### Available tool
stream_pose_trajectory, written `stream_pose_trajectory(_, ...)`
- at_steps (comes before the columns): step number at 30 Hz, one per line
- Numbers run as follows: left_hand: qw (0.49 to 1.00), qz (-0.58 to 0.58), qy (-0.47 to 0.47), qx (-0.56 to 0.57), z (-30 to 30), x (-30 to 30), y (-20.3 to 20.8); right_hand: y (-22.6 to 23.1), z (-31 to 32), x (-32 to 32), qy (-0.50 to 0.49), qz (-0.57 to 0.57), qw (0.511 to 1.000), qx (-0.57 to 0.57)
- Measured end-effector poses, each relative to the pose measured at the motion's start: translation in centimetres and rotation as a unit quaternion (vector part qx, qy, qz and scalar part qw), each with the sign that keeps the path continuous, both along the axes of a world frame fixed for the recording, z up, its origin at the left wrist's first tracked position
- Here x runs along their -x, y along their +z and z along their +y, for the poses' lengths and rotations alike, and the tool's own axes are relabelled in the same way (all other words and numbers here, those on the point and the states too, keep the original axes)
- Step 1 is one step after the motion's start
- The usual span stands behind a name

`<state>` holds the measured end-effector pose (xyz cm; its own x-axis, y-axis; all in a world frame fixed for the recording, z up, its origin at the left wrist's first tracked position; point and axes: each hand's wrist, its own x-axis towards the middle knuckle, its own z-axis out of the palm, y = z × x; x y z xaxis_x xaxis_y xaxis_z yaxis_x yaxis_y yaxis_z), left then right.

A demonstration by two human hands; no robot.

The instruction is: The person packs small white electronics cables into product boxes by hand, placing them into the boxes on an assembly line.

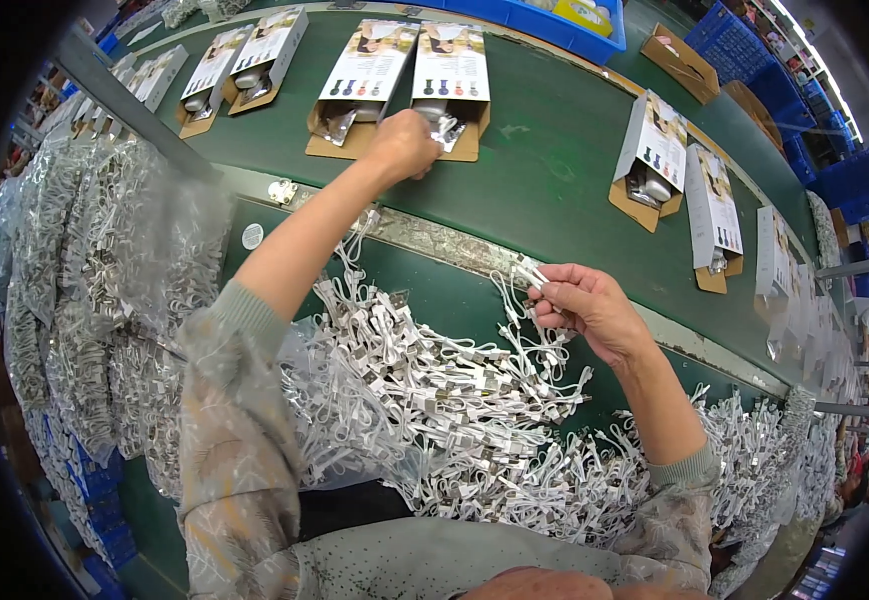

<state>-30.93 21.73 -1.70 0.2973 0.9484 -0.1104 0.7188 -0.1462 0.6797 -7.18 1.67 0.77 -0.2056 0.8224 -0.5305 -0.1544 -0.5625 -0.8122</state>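
The right hand (587,306) is pinching a cable (531,274) while the left hand (405,146), grip unclear, should be working gently at the box (452,62).

Left fingers (423,158) curl far forward; right fingers (563,273) pinch nearer in.

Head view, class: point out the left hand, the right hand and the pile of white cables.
Left hand (405,146): head view, back of the hand.
Right hand (591,308): head view, middle of the hand.
Pile of white cables (445,385): head view, heap's upper surface.

Tiny, illegible print (451,66) on the white picture-fronted boxes (367,62)
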Motion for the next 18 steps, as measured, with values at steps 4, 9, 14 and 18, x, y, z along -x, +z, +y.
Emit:
stream_pose_trajectory(4, 0.988, -0.053, -0.02, -0.146, -1.0, -4.5, -1.6, -1.8, 0.6, -1.5, -0.061, -0.023, 0.998, -0.015)
stream_pose_trajectory(9, 0.964, -0.132, -0.231, -0.012, -9.2, -9.1, 0.9, -2.8, 1.5, -4.8, -0.045, -0.077, 0.993, -0.08)
stream_pose_trajectory(14, 0.968, -0.058, -0.242, 0.019, -13.4, -8.0, 4.8, -0.7, 0.1, -3.4, 0.005, -0.044, 0.99, -0.131)
stream_pose_trajectory(18, 0.977, -0.055, -0.154, -0.138, -12.9, -3.8, 3.9, 1.7, -1.1, -3.4, 0.034, -0.396, 0.88, -0.261)
